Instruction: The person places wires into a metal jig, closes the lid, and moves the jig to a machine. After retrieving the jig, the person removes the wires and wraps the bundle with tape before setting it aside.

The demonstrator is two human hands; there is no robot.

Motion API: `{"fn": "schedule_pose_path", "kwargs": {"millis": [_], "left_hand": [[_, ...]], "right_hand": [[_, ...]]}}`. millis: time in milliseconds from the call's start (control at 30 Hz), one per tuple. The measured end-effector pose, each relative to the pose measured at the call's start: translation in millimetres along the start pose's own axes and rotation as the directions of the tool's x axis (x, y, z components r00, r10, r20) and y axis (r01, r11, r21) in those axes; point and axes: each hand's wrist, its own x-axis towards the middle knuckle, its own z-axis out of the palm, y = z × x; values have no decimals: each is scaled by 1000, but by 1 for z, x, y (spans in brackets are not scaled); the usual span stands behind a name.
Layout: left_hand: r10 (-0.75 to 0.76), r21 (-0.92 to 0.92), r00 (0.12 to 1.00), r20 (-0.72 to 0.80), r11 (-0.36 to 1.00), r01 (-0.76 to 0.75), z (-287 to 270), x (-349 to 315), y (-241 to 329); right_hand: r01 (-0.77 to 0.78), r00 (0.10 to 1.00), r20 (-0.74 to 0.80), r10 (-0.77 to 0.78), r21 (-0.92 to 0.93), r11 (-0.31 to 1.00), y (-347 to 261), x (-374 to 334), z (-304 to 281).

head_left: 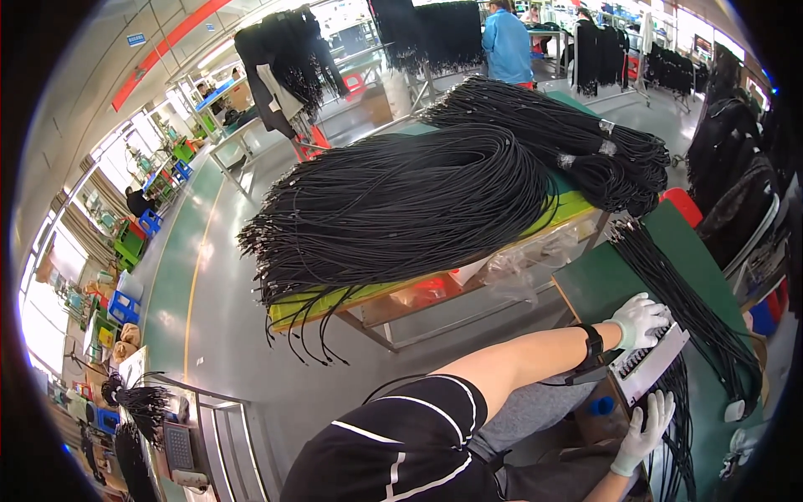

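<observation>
A white box-like fixture with a row of small dark plugs along its side lies at the edge of a green bench. My left hand, in a white glove, rests at the far end of this fixture. Its fingers are bent together, and what they grip is hidden. Close to the near end is my right hand, also gloved, with fingers stretched out and apart beside some black cables. Those cables hang down from the fixture's side. A long bundle of black cables lies across the bench beyond it.
A large heap of black cables covers a yellow-edged table, with tied bundles behind. A blue cup stands below the fixture. Cable racks and a person in blue are farther off.
</observation>
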Motion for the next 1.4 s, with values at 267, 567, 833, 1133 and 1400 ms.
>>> {"fn": "schedule_pose_path", "kwargs": {"millis": [267,567,833,1133,1400], "left_hand": [[45,190,998,31,980,-50,-15,19,25],[232,-9,953,197,972,-235,-5,21,-46],[202,-65,946,253,979,-192,10,24,-35],[199,17,978,58,980,-200,-9,22,-34],[110,-39,980,169,994,-105,-19,19,28]], "right_hand": [[-114,992,-66,112,-21,993,-29,22,-26],[108,932,-362,-11,251,962,-11,20,0],[-4,891,-446,85,179,984,-26,-23,-39],[-382,765,-255,591,559,736,-25,-41,-67],[-413,857,10,514,610,676,-23,-69,-72]]}}
